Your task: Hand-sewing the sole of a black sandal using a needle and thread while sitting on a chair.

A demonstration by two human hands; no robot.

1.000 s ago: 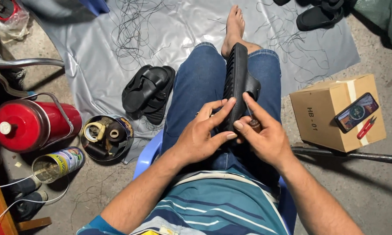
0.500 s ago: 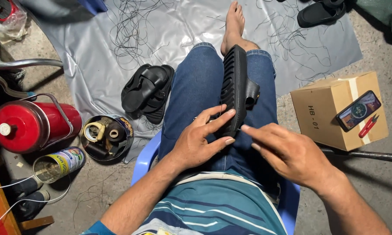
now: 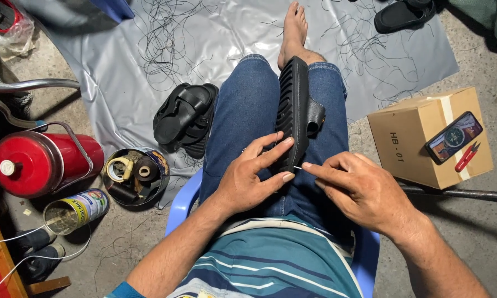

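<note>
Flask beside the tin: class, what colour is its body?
Red flask, with a white cap; the head view shows it.

The place was probably an informal shoe-repair workshop: a grey plastic sheet (image 3: 121,83) strewn with thread offcuts covered the concrete floor, beside spare black sandals (image 3: 185,118) and a tin of thread spools (image 3: 135,175).
</note>
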